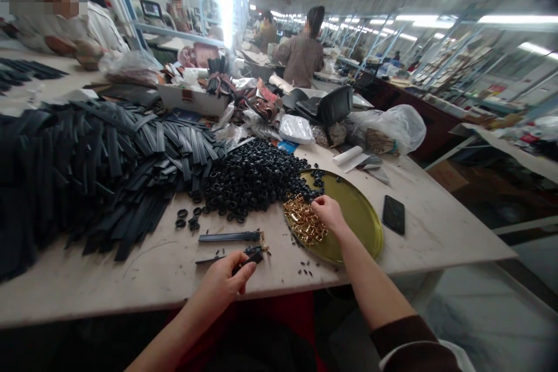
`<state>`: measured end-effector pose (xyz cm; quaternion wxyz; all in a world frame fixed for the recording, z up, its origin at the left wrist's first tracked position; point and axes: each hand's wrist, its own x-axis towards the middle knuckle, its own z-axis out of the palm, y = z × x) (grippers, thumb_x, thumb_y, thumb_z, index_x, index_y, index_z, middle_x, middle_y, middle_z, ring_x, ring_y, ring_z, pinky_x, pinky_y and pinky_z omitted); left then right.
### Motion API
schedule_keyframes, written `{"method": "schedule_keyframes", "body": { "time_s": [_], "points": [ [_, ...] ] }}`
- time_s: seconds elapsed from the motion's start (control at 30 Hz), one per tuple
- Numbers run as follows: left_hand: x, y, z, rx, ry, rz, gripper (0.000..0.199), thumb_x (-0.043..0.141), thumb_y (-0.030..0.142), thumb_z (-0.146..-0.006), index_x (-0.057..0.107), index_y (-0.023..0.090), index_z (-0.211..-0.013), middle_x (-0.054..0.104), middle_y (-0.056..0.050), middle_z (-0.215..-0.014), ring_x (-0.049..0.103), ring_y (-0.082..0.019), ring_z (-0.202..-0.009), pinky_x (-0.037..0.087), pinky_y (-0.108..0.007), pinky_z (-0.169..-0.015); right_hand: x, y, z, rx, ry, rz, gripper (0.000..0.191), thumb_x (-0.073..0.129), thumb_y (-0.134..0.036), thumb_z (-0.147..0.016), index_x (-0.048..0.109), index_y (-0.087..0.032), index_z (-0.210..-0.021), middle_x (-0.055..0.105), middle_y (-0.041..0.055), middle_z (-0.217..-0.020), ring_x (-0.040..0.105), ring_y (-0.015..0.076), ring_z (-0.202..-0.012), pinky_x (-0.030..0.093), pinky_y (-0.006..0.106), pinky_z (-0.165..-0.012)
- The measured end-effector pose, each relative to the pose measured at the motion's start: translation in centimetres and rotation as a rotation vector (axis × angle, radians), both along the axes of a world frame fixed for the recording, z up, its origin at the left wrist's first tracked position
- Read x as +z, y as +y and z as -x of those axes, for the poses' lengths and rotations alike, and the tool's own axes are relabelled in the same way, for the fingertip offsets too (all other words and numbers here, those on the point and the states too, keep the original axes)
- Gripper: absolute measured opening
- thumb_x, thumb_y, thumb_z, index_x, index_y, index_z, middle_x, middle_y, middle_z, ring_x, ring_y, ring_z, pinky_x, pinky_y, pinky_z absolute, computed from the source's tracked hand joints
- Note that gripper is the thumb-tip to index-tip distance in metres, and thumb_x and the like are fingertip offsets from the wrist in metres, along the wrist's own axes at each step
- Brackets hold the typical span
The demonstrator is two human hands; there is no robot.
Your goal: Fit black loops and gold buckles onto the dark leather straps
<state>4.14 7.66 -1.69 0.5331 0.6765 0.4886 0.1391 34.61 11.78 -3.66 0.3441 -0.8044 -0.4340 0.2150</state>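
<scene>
My left hand (230, 276) is closed around a black leather strap (253, 259) near the table's front edge. Just beyond it lie two more straps, one of them a flat black strap (229, 237) with a gold buckle (262, 238) at its right end. My right hand (328, 213) reaches over a round gold-coloured tray (360, 218), its fingers pinched together at the edge of a heap of gold buckles (303, 224). Whether something sits between those fingertips is hidden. Beside the tray rises a large pile of small black loops (248, 180).
A big heap of black straps (100, 157) covers the table's left side. A phone (393, 214) lies right of the tray. Scraps, plastic bags (405, 128) and a box (192, 99) stand along the back. Another person (70, 29) works at the far left.
</scene>
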Motion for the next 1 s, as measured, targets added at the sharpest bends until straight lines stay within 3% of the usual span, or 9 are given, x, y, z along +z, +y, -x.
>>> {"method": "schedule_keyframes", "body": {
  "time_s": [0.1, 0.2, 0.37, 0.53, 0.63, 0.8, 0.9, 1.0],
  "points": [
    [0.8, -0.3, -0.1, 0.031, -0.052, -0.057, 0.030, 0.044, 0.047, -0.079, 0.049, 0.019, -0.070, 0.050, 0.005, -0.049, 0.044, -0.012, -0.048, 0.033, -0.021, -0.050, 1.3, -2.0, 2.5, 0.105, 0.200, -0.047, 0.019, 0.053, -0.034, -0.068, 0.056, -0.016, -0.073, 0.061, 0.0022, -0.066, 0.055, 0.0149, -0.061, 0.042, 0.027, -0.059],
    [1.9, -0.7, -0.6, 0.063, -0.116, -0.101, 0.029, 0.042, 0.045, -0.081, 0.051, 0.018, -0.074, 0.050, 0.005, -0.050, 0.042, -0.010, -0.046, 0.032, -0.021, -0.049, 2.5, -4.2, 6.7, 0.253, 0.440, -0.085, 0.023, 0.056, -0.039, -0.069, 0.054, -0.017, -0.077, 0.060, -0.0005, -0.067, 0.055, 0.0121, -0.059, 0.044, 0.026, -0.060],
    [3.0, -1.4, -0.9, 0.132, -0.171, -0.206, 0.026, 0.043, 0.040, -0.082, 0.054, 0.017, -0.074, 0.051, 0.004, -0.054, 0.044, -0.010, -0.049, 0.032, -0.021, -0.050, 3.8, -6.8, 12.3, 0.447, 0.805, -0.099, 0.026, 0.068, -0.037, -0.065, 0.058, -0.017, -0.078, 0.056, -0.0029, -0.062, 0.049, 0.0098, -0.056, 0.041, 0.024, -0.056],
    [2.5, -1.8, -0.3, 0.192, -0.140, -0.231, 0.025, 0.042, 0.038, -0.082, 0.054, 0.017, -0.074, 0.052, 0.004, -0.054, 0.047, -0.011, -0.050, 0.034, -0.021, -0.052, 2.7, -7.3, 14.2, 0.412, 1.073, -0.010, 0.028, 0.072, -0.038, -0.061, 0.054, -0.017, -0.068, 0.055, -0.0035, -0.059, 0.050, 0.0099, -0.054, 0.042, 0.026, -0.059],
    [1.7, -1.7, -0.1, 0.207, -0.124, -0.214, 0.026, 0.041, 0.037, -0.083, 0.055, 0.018, -0.073, 0.053, 0.004, -0.053, 0.048, -0.011, -0.051, 0.034, -0.021, -0.053, 1.6, -7.1, 14.8, 0.351, 1.059, -0.061, 0.027, 0.073, -0.036, -0.061, 0.056, -0.018, -0.073, 0.058, -0.0028, -0.067, 0.054, 0.0108, -0.061, 0.044, 0.028, -0.065],
    [0.4, -0.9, 0.0, 0.168, -0.096, -0.112, 0.027, 0.040, 0.038, -0.082, 0.051, 0.018, -0.067, 0.050, 0.005, -0.049, 0.046, -0.010, -0.047, 0.031, -0.021, -0.049, 0.6, -6.9, 15.3, 0.327, 0.810, -0.220, 0.028, 0.071, -0.031, -0.063, 0.061, -0.021, -0.087, 0.059, -0.0013, -0.075, 0.055, 0.0130, -0.071, 0.045, 0.027, -0.069],
    [-0.4, -0.2, 0.2, 0.062, -0.096, -0.045, 0.026, 0.041, 0.037, -0.081, 0.049, 0.018, -0.065, 0.048, 0.005, -0.048, 0.045, -0.010, -0.046, 0.031, -0.021, -0.048, 0.1, -6.7, 15.0, 0.400, 0.712, -0.203, 0.019, 0.069, -0.029, -0.066, 0.063, -0.020, -0.082, 0.059, 0.0003, -0.080, 0.055, 0.0135, -0.075, 0.044, 0.027, -0.070],
    [-0.9, 0.2, 0.1, 0.019, -0.097, -0.012, 0.025, 0.042, 0.036, -0.081, 0.049, 0.018, -0.066, 0.049, 0.005, -0.049, 0.045, -0.010, -0.047, 0.031, -0.021, -0.048, -0.4, -6.5, 14.7, 0.403, 0.797, -0.112, 0.019, 0.070, -0.029, -0.065, 0.063, -0.021, -0.080, 0.059, -0.0006, -0.079, 0.055, 0.0131, -0.072, 0.044, 0.027, -0.069]
  ]
}}
